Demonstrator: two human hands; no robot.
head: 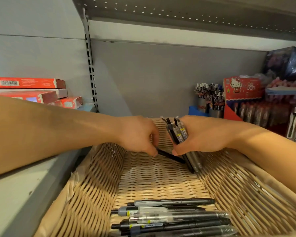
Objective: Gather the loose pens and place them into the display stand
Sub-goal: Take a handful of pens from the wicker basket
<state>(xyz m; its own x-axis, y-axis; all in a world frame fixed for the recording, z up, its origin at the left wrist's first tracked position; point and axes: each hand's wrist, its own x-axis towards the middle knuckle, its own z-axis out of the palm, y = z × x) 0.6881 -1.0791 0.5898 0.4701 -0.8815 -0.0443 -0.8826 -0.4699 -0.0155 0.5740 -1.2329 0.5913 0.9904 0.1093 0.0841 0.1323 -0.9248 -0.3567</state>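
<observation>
Nearest me, loose pens (174, 218) lie side by side on the floor of the wicker basket (96, 177), at its near end, tips pointing right. Farther in, I see my left hand (137, 134) with fingers curled down, pinching one black pen (171, 156) that lies slanted on the basket floor. My right hand (202, 134) grips a bundle of pens (179, 132), held tilted with the clicker ends up and the tips resting on the weave just beside the black pen. Both hands sit close together near the basket's far end. On the shelf to the right stand cups of pens (210, 96) and a red display stand (243, 91); red boxes (27, 89) are stacked at left.
</observation>
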